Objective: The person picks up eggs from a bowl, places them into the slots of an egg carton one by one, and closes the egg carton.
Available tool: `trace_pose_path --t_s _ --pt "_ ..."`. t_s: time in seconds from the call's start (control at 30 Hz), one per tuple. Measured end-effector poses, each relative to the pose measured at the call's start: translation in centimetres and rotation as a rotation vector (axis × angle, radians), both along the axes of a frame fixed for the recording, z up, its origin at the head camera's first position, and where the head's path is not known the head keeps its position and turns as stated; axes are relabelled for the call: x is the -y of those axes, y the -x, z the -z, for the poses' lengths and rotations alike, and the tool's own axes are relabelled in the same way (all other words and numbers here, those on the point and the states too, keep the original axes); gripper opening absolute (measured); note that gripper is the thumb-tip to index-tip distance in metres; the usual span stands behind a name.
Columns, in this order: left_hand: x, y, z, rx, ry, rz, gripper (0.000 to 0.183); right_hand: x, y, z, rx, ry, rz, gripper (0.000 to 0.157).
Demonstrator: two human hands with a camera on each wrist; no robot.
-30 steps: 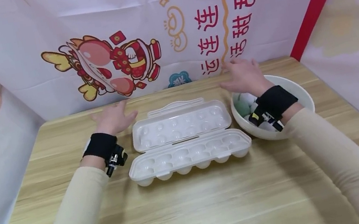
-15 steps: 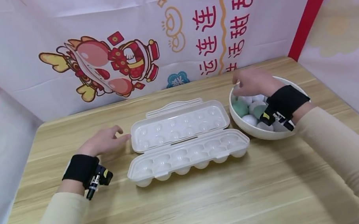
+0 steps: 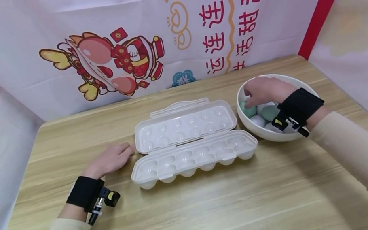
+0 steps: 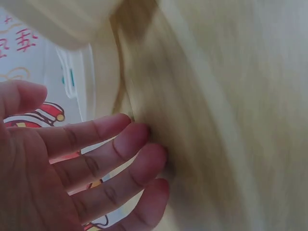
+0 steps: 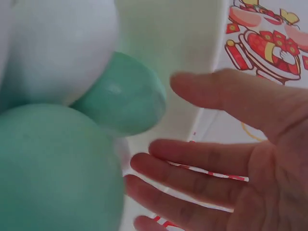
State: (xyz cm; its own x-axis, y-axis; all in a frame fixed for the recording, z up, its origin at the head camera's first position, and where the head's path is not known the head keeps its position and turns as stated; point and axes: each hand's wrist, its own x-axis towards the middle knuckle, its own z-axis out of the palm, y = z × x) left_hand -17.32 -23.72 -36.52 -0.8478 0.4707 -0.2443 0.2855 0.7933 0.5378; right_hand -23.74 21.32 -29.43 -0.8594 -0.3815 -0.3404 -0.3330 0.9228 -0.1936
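My left hand (image 3: pixel 109 161) rests low over the table, its fingertips close to the left end of a clear plastic egg box (image 3: pixel 195 160). In the left wrist view its fingers (image 4: pixel 115 149) are loosely bent with nothing between them. The egg box lies with its lid (image 3: pixel 186 127) folded back, and its cups hold nothing. On the right, my right hand (image 3: pixel 266 90) reaches into a white bowl (image 3: pixel 306 89) of green and white eggs. Its thumb and fingers are spread beside a green egg (image 5: pixel 130 98), with a gap showing in the right wrist view.
A larger-looking green egg (image 5: pixel 57 168) and a white egg (image 5: pixel 62 48) lie near that one in the bowl. The bowl stands just right of the egg box. Behind the wooden table (image 3: pixel 202 218) hangs a printed cloth (image 3: pixel 169 31), with more cloth at both sides.
My left hand has come back from beyond the egg box's left side and down to the table beside it. The right hand has lowered into the bowl, close to the green egg.
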Motion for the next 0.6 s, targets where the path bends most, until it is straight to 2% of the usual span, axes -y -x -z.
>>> trace_pose_path --t_s 0.1,0.17,0.3,0.43,0.6 --pt "-0.2 -0.6 0.2 0.114 -0.098 -0.017 0.028 0.0 -0.1 0.4 0.033 0.008 -0.034 0.03" --pt "-0.3 -1.0 0.5 0.143 -0.14 -0.015 0.029 0.2 0.0 0.7 0.026 0.012 -0.046 0.03" --pt "-0.3 -1.6 1.1 0.053 -0.146 0.007 0.029 0.6 0.0 1.3 0.004 -0.032 -0.057 0.024" --pt "-0.3 -2.1 1.7 -0.038 -0.159 0.02 0.021 1.1 -0.2 1.5 -0.033 -0.11 -0.07 0.018" --pt "-0.3 -2.4 2.7 -0.047 -0.214 0.0 0.017 1.3 -0.5 1.4 -0.075 -0.135 -0.081 0.013"
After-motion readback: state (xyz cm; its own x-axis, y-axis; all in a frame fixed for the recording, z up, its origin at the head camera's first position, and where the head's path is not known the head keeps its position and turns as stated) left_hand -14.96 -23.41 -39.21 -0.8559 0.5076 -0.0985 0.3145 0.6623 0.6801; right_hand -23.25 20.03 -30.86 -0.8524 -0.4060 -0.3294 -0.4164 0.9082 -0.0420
